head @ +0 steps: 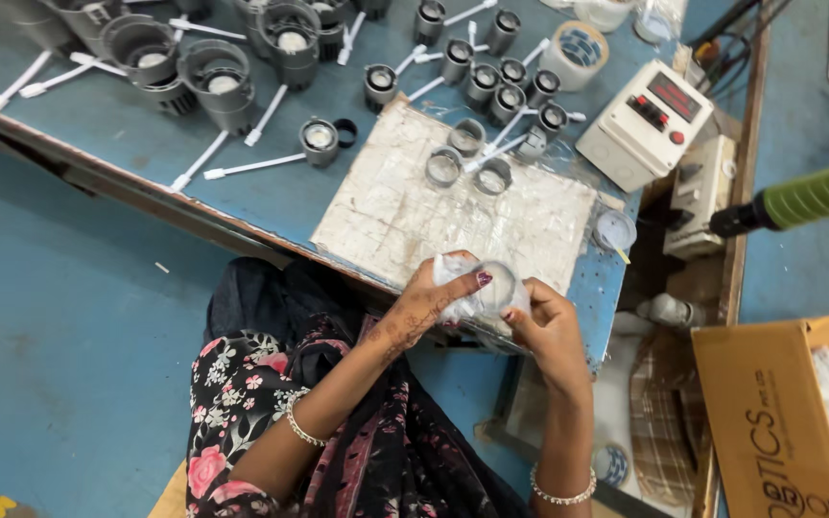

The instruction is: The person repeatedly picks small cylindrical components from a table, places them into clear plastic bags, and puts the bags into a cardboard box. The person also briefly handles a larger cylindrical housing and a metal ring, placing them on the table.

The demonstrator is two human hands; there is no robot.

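Observation:
My left hand (434, 299) and my right hand (547, 326) meet just in front of the table edge. Between them they hold a small clear round lens part (497, 288) wrapped in thin crinkled plastic. My left fingers pinch the white plastic wrap (453, 273) on its left side. My right hand cups the part from below and the right. Just beyond my hands lies a worn white work mat (414, 206) with three small grey rings (443, 168) on it.
Several grey lamp housings (218, 82) with white leads crowd the blue table (146, 144). A tape roll (576, 50), a beige control box (645, 120) and a small round lid (614, 230) lie right. A cardboard box (779, 412) stands lower right; a green-handled tool (808, 197) hangs there.

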